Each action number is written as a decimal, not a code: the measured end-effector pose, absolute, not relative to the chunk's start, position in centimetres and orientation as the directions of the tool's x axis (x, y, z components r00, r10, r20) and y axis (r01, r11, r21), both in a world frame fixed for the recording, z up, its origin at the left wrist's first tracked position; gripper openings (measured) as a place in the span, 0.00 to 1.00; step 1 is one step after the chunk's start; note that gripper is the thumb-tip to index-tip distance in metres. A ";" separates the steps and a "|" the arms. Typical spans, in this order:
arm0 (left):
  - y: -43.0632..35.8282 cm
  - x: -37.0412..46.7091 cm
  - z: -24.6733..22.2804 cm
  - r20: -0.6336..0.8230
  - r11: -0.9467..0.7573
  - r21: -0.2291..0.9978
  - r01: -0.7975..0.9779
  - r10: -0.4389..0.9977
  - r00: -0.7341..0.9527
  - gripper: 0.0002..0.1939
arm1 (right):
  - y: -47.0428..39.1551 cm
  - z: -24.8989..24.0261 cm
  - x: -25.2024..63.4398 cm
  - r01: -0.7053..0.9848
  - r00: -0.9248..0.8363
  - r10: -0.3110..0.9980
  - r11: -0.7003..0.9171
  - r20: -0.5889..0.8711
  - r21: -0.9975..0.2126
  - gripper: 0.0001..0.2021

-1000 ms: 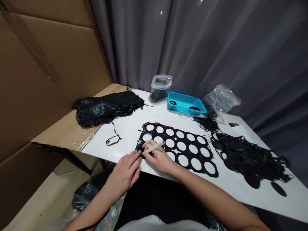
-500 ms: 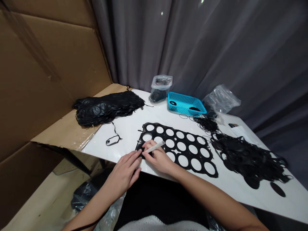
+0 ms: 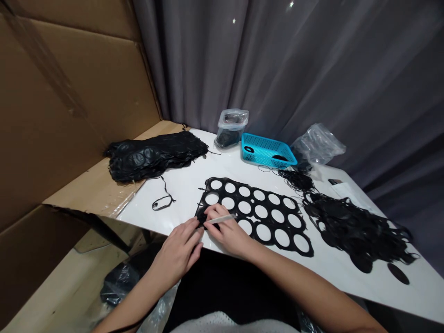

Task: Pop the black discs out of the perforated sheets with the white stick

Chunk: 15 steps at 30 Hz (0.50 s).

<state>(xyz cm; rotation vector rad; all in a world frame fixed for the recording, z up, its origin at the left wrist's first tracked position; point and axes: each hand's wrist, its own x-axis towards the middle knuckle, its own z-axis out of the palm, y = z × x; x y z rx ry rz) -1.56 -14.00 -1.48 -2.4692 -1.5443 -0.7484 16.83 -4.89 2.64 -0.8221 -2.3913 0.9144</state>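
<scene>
A black rubbery sheet (image 3: pixel 253 196) with rows of round holes lies on the white table. At its near left corner my left hand (image 3: pixel 182 243) rests with fingers stretched out, the tips pressing on the black material. My right hand (image 3: pixel 225 231) is closed on a slim, flat white tool (image 3: pixel 222 219), whose kind I cannot make out. The tool's working end is down by the same corner, between the two hands, partly hidden by my right fingers. The spot beneath the fingertips is covered.
A pile of black sheets (image 3: pixel 152 156) sits at the left on cardboard (image 3: pixel 90 185). Behind stand a plastic container (image 3: pixel 231 129) and a blue basket (image 3: pixel 268 149) with black pieces. To the right are a clear bag (image 3: pixel 321 143), thin black rings (image 3: pixel 294 178) and a heap of black scraps (image 3: pixel 357 226).
The white tool has tilted lower and flatter in my right hand. My left hand stays at the sheet's corner, nearly unmoved.
</scene>
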 end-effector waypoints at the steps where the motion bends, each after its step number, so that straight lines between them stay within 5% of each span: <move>1: -14.0 -1.5 -1.5 0.491 -0.472 0.136 0.871 0.796 0.354 0.15 | -5.1 2.6 16.7 0.383 -0.729 0.656 0.628 0.196 -0.677 0.05; 7: -13.7 -1.4 -1.7 0.526 -0.489 0.161 0.858 0.777 0.344 0.13 | -4.4 2.0 15.9 0.475 -0.715 0.670 0.676 0.201 -0.564 0.08; 15: -13.7 -1.6 -1.7 0.550 -0.491 0.203 0.847 0.773 0.316 0.17 | -1.5 2.6 17.0 0.342 -0.646 0.731 0.535 0.220 -0.773 0.08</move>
